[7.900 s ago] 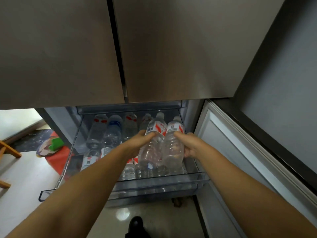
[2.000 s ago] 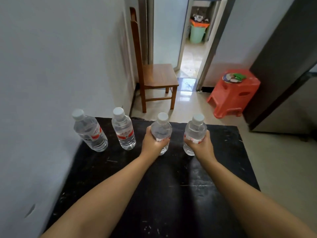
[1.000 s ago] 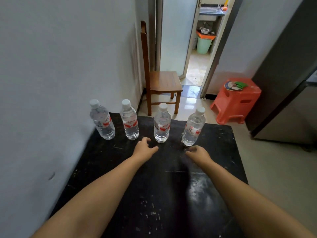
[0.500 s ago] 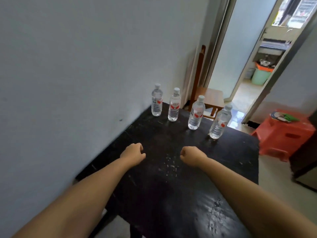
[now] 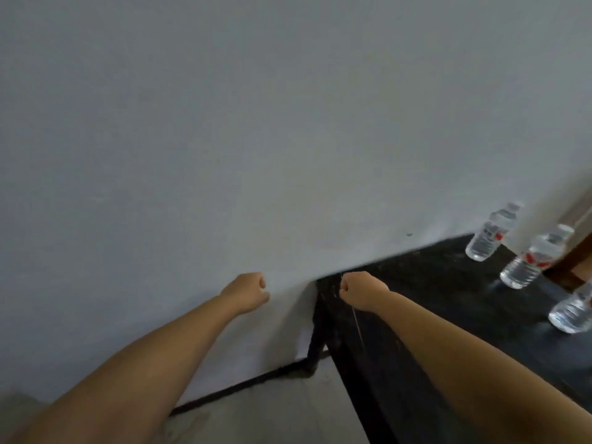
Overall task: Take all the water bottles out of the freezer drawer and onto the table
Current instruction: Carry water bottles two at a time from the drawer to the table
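**Grey wall, black table, three bottles in view**

Plain grey wall (image 5: 256, 123) fills most of the view, and below it a strip of pale floor (image 5: 272, 411) meets a dark baseboard. One black table with a worn, scratched top (image 5: 448, 299) stands against the wall, and its near corner lies just under the right hand.

Both bare forearms reach forward. The left hand (image 5: 246, 291) is curled into a loose fist and holds nothing; it hangs in front of the wall, left of the table corner. The right hand (image 5: 358, 291) is also closed into a fist, empty, above the table corner. The two hands are near each other but do not touch.

Three clear plastic water bottles with red and white labels show, all well to the right of the right hand, standing on the far part of the table. The first bottle (image 5: 490, 235) is nearest to the wall. The second bottle (image 5: 531, 261) is beside it, further right. The third bottle (image 5: 573, 310) is cut by the picture edge. They are blurred and look tilted in the wide view.
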